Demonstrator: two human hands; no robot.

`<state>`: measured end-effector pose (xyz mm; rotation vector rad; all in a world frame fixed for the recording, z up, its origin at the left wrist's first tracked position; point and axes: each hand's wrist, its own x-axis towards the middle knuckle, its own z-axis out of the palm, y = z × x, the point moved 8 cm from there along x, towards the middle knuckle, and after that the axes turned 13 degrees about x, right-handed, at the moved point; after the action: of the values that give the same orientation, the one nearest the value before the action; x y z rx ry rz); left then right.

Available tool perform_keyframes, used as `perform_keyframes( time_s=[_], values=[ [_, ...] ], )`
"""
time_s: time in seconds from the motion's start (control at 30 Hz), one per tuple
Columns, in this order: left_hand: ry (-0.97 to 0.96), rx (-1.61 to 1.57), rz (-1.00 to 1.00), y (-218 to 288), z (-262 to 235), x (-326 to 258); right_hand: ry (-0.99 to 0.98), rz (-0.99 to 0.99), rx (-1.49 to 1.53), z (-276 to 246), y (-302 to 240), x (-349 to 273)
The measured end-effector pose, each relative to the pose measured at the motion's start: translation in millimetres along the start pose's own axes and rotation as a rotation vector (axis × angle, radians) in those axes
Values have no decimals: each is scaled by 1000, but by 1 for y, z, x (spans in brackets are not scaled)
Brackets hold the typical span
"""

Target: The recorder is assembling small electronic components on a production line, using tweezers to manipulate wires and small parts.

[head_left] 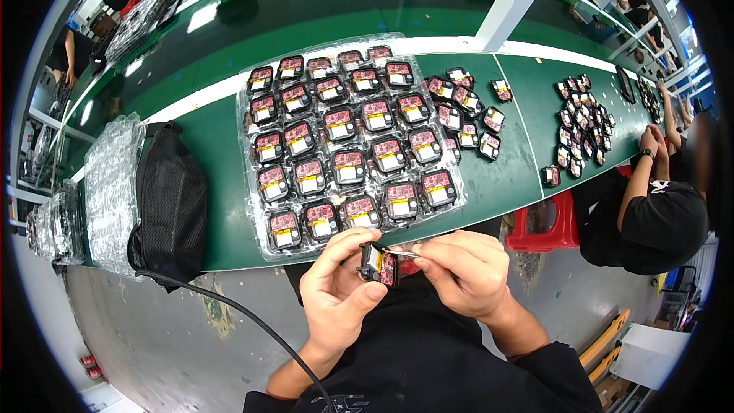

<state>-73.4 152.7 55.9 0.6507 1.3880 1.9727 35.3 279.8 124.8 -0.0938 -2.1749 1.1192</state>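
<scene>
My left hand (336, 291) grips a small black electronic module (380, 265) with a red circuit board and a yellow-and-white label, held just below the table edge. My right hand (462, 269) pinches a thin part at the module's right side, fingers closed on it. Directly above my hands lies a clear plastic tray (256, 206) filled with several rows of the same modules. More loose modules (468, 115) are piled to the tray's right.
The green table (214, 183) holds a black mesh bag (170, 199) and stacks of empty clear trays (111, 191) at the left. A black cable (229, 310) runs down past my left arm. A seated person (657, 214) works at the right beside another pile of modules (581, 122); a red stool (547, 222) stands close.
</scene>
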Motion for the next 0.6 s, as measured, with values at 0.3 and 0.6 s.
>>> perform_keyframes(
  time_s=[0.3, 0.6],
  values=[
    [-3, 12, -13, -1, 0, -1, 8, 18, -9, 3, 1, -5],
    [-6, 44, 47, 1, -5, 2, 17, 24, -1, 3, 2, -5]
  ],
)
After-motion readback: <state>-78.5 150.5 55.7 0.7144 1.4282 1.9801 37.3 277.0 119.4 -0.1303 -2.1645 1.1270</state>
